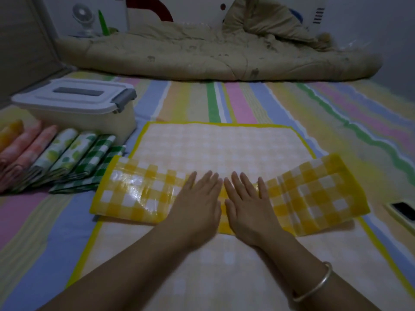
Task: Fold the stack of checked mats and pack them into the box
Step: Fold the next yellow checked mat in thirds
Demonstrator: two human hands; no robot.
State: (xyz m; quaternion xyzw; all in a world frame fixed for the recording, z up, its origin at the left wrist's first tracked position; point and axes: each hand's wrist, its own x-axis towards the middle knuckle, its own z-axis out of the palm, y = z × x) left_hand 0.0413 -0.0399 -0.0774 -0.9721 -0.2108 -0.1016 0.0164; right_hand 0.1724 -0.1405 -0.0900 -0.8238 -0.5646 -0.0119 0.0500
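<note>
A yellow checked mat (pixel 134 194) lies folded into a long strip across a larger pale yellow-edged mat (pixel 220 144) spread on the bed. My left hand (pixel 199 198) and my right hand (pixel 244 203) lie flat side by side on the middle of the strip, fingers straight, pressing it down. The strip's right end (pixel 314 194) bulges up a little. Several folded mats (pixel 56 158), pink, green-leafed and green checked, lie in a row at the left. Behind them stands a white plastic box (pixel 74 104) with its lid closed and grey latches.
A striped sheet (pixel 336 122) covers the bed. A rumpled beige quilt (pixel 213 55) lies along the far side. A phone (pixel 404 211) rests at the right edge. A small fan (pixel 83 19) stands at the back left.
</note>
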